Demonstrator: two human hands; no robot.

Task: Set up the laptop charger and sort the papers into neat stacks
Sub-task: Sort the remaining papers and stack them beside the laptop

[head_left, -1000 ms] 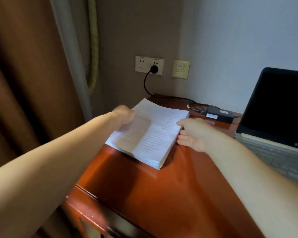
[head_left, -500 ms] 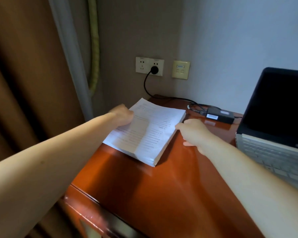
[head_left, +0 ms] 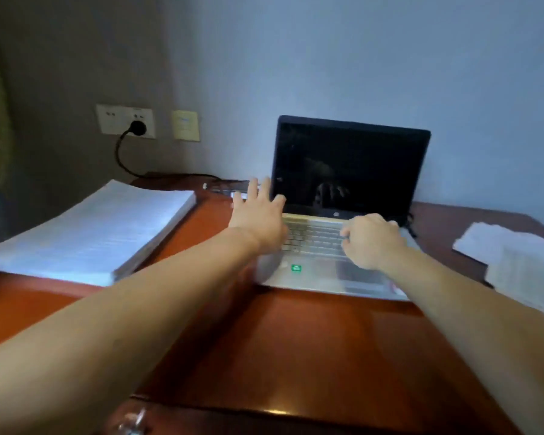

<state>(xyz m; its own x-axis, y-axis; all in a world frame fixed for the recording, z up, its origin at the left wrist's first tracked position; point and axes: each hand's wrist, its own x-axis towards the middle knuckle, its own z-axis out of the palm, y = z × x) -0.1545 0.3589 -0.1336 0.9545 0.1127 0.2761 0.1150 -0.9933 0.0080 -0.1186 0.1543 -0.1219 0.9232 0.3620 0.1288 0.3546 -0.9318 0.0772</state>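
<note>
An open laptop (head_left: pixel 349 171) with a dark screen stands on the red-brown desk (head_left: pixel 280 346). My left hand (head_left: pixel 259 215) is spread flat over the keyboard's left end, fingers straight. My right hand (head_left: pixel 371 240) hovers over the keyboard's right side with fingers loosely curled, holding nothing. A thick stack of printed papers (head_left: pixel 88 233) lies at the left of the desk. A black charger cable (head_left: pixel 123 158) runs from a plug (head_left: pixel 138 128) in the wall socket down behind the stack; the charger brick is mostly hidden behind my left hand.
A second pile of white papers (head_left: pixel 515 262) lies at the desk's right edge. A yellowish wall switch (head_left: pixel 186 125) sits beside the socket. The desk's front edge (head_left: pixel 264 412) runs below my arms, with a metal drawer handle (head_left: pixel 132 422) under it.
Both hands have left the paper stack and moved right to the laptop keyboard. The view has swung right, so the laptop is now central and the stack lies at the left.
</note>
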